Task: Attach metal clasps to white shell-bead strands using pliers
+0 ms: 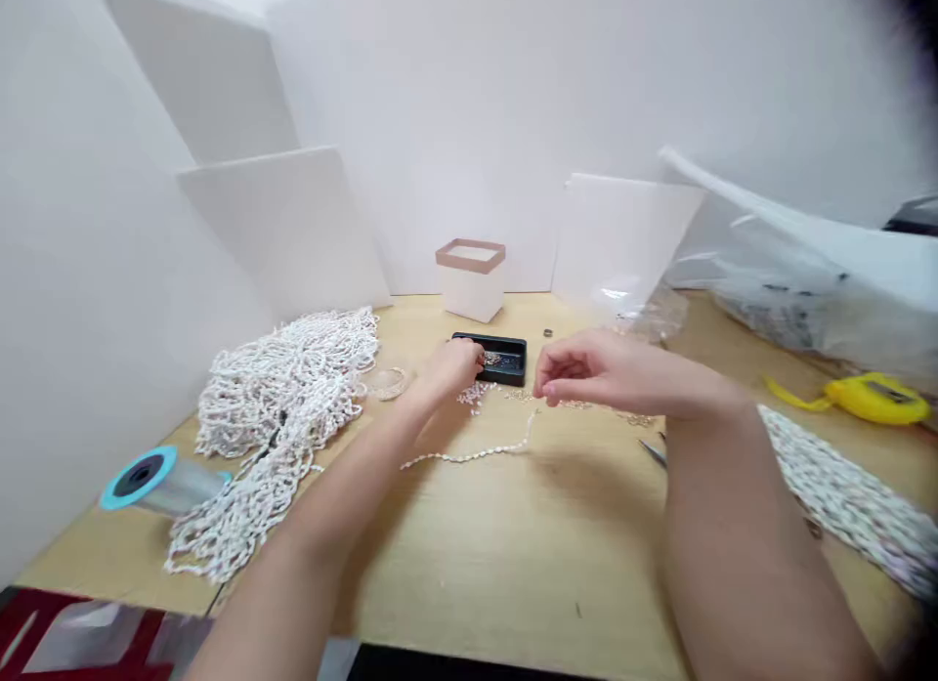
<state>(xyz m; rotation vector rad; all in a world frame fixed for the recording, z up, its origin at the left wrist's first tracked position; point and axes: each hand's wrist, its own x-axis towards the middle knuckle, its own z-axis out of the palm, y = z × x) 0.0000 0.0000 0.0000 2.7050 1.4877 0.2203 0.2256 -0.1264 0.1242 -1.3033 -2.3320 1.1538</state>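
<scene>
My left hand point(454, 365) reaches to the left rim of a small black tray point(505, 361) that holds tiny metal bits; its fingers are pinched together at the tray, and what they hold is too small to see. My right hand point(586, 376) hovers just right of the tray with fingers curled and thumb near fingertips, a little above the wooden table point(513, 544). A short strand of white beads point(469, 455) lies on the table below both hands. Small loose bead clusters point(475, 396) lie by the tray.
A big heap of white bead strands point(282, 407) covers the left side, with a teal-capped spool point(157, 478) beside it. More strands point(842, 490) lie right, near a yellow tape measure point(875, 398) and plastic bags point(806, 290). A pale pink-rimmed box point(471, 278) stands behind the tray.
</scene>
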